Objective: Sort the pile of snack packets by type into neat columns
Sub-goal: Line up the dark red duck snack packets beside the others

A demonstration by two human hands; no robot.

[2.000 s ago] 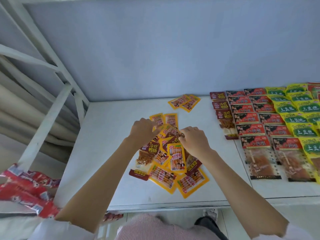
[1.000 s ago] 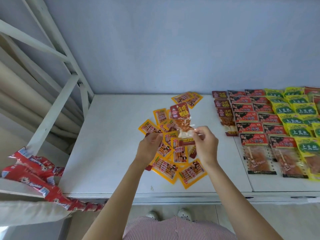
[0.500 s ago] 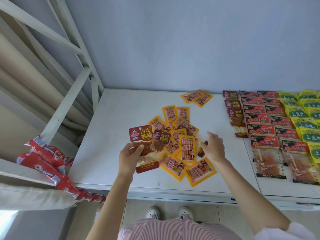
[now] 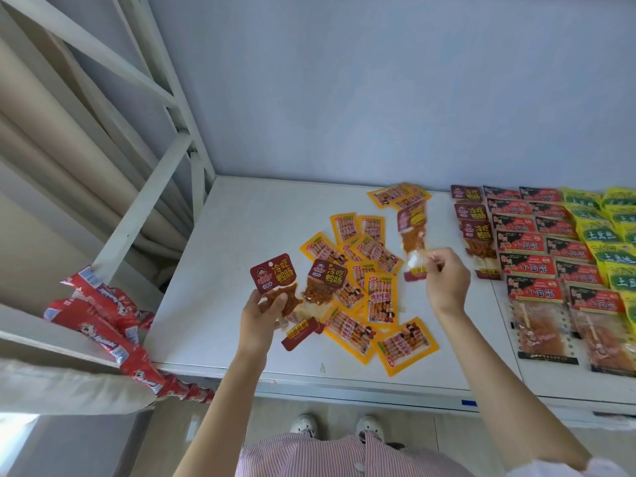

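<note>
Maroon packet now lifted right of centre, pinched by right hand; left hand still grips another maroon packet over yellow pile.

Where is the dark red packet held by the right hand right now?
In the head view, right of centre: the dark red packet hangs from the right hand, between the yellow pile and the dark red column.

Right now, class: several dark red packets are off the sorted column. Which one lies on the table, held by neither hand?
The dark red packet lying on the pile of yellow packets, just right of the left hand. The left hand grips one; the right hand pinches another.
</note>
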